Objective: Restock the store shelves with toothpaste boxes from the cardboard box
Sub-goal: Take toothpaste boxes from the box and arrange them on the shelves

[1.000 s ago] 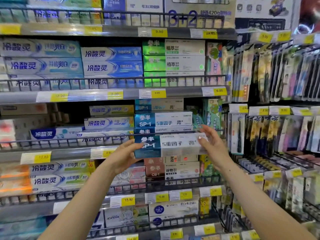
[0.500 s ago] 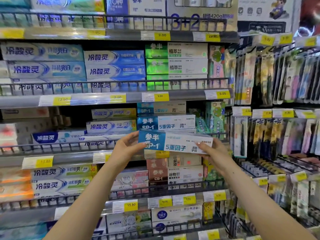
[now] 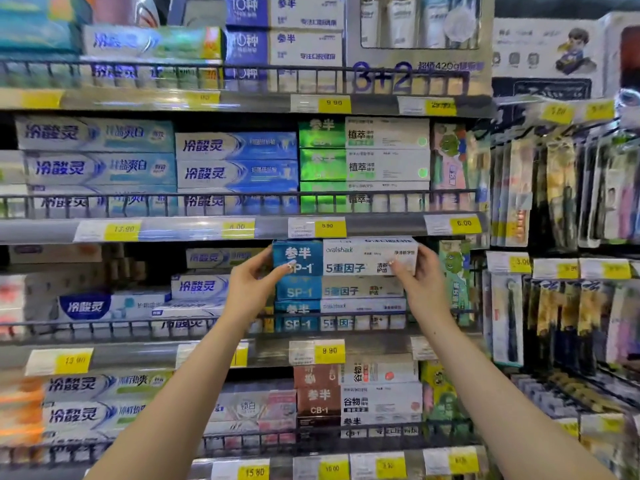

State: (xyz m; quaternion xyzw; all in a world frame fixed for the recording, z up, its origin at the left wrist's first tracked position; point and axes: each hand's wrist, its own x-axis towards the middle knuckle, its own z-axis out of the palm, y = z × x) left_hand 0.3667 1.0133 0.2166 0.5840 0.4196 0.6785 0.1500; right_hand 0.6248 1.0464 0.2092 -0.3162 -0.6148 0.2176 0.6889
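A blue-and-white SP-1 toothpaste box [image 3: 349,258] lies level on top of a stack of matching SP-1 boxes [image 3: 337,292] on the middle shelf, just under the shelf above. My left hand [image 3: 254,289] grips its blue left end. My right hand [image 3: 420,284] grips its white right end. The stack stands behind the shelf's wire rail [image 3: 242,322]. The cardboard box is out of view.
Rows of blue toothpaste boxes [image 3: 207,287] fill the shelf left of the stack. Green kids' packs [image 3: 455,271] stand to its right. Toothbrush packs [image 3: 561,306] hang on the right rack. The shelf edge above [image 3: 207,228] carries yellow price tags.
Both hands have lifted the SP-1 box from in front of the wire rail up and back onto the top of the matching stack.
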